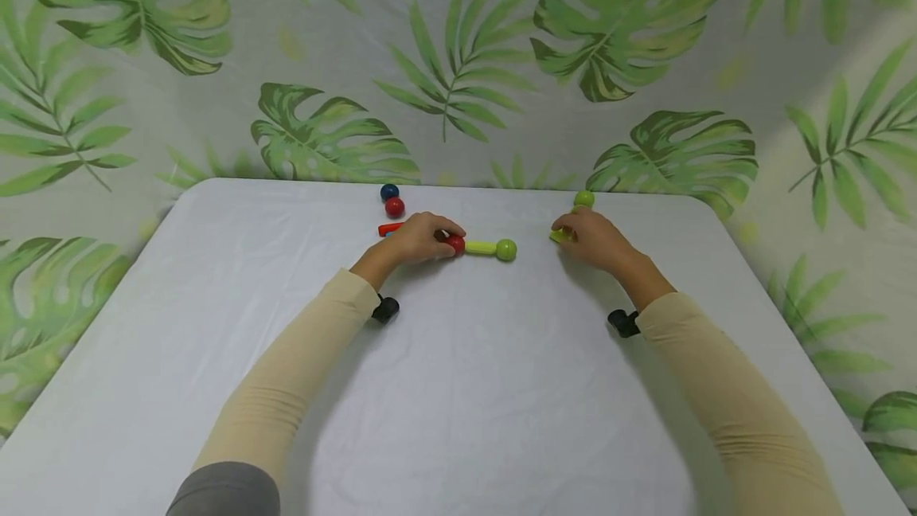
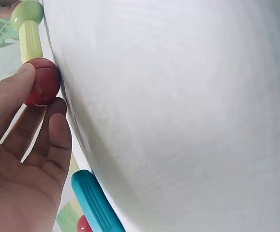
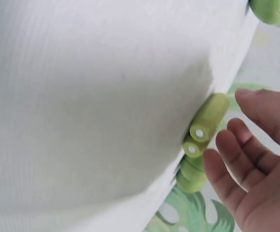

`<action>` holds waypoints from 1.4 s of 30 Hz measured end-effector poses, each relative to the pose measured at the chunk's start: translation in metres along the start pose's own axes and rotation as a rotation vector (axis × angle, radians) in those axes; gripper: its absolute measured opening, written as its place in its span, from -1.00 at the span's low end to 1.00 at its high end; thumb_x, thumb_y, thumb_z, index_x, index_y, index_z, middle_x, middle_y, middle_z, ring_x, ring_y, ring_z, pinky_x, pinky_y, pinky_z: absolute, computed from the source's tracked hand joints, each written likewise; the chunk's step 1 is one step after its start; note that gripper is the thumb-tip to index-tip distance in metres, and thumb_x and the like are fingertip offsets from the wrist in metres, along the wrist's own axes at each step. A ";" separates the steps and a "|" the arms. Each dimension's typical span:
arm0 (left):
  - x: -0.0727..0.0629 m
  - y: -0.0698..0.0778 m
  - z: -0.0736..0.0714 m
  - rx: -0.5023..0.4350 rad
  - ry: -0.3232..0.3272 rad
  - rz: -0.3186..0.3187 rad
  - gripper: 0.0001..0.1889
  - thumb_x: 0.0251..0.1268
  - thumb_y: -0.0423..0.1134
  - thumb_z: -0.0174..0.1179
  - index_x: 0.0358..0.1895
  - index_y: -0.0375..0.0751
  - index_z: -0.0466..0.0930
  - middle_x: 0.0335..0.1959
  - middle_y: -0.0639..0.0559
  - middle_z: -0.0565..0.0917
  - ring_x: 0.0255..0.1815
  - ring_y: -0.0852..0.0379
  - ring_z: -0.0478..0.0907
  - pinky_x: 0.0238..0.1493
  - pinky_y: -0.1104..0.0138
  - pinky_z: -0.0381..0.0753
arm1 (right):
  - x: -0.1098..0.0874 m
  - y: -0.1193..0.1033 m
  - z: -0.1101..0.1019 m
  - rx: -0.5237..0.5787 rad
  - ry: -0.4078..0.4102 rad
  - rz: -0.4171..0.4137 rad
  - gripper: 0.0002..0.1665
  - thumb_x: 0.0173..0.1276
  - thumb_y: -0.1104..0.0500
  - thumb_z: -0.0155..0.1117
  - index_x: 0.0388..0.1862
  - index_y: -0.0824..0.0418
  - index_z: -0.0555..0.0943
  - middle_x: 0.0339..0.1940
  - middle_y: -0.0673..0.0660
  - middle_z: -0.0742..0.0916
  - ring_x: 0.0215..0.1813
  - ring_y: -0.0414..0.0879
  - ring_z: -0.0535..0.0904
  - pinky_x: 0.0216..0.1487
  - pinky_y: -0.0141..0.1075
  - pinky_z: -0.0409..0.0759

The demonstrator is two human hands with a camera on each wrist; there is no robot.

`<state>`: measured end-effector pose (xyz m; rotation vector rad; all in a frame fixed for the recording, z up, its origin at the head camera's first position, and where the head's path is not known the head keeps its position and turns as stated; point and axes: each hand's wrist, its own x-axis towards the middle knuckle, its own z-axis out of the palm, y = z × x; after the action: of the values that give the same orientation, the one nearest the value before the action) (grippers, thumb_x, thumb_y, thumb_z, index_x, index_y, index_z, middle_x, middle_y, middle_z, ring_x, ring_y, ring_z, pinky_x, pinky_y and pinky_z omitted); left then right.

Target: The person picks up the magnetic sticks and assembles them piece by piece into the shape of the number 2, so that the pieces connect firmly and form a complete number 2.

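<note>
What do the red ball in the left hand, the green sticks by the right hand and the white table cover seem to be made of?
Red ball: probably plastic, smooth, with a fine seam line.
Green sticks: likely plastic, satin-looking; the pale round insets in their ends might be metal.
White table cover: perhaps cloth, matte, faintly weave-textured.

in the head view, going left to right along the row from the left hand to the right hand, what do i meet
Left hand, red ball in its fingers, light green stick, green ball, right hand.
</note>
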<state>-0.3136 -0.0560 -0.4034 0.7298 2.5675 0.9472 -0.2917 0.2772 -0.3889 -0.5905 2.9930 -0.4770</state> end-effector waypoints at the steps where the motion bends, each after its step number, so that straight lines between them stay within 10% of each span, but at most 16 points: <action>1: 0.000 0.001 0.000 -0.001 0.002 -0.001 -0.60 0.32 -0.26 0.28 0.22 -0.09 0.62 0.20 -0.07 0.66 0.23 -0.02 0.50 0.27 0.15 0.53 | 0.001 -0.001 0.001 -0.008 0.010 0.005 -0.64 0.34 0.31 0.25 0.10 0.37 0.62 -0.03 0.35 0.64 0.02 0.21 0.57 0.07 0.06 0.55; 28: -0.002 0.003 0.000 -0.005 0.000 -0.017 -0.61 0.34 -0.27 0.26 0.23 -0.11 0.61 0.20 -0.07 0.65 0.19 0.00 0.52 0.23 0.19 0.54 | 0.006 -0.007 0.008 0.003 -0.039 0.028 -0.65 0.29 0.30 0.25 0.05 0.35 0.65 -0.10 0.34 0.75 -0.03 0.17 0.65 0.04 0.05 0.59; 42: -0.002 0.003 0.000 -0.005 0.004 -0.018 -0.62 0.34 -0.27 0.26 0.21 -0.09 0.63 0.19 -0.06 0.66 0.18 0.01 0.51 0.22 0.17 0.55 | -0.028 0.003 -0.009 0.313 -0.154 0.058 -0.55 0.41 0.18 0.26 0.25 0.24 0.57 0.07 0.28 0.67 0.07 0.11 0.61 -0.06 -0.22 0.62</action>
<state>-0.3109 -0.0553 -0.4017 0.7036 2.5696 0.9500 -0.2683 0.2935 -0.3811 -0.4870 2.7038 -0.8329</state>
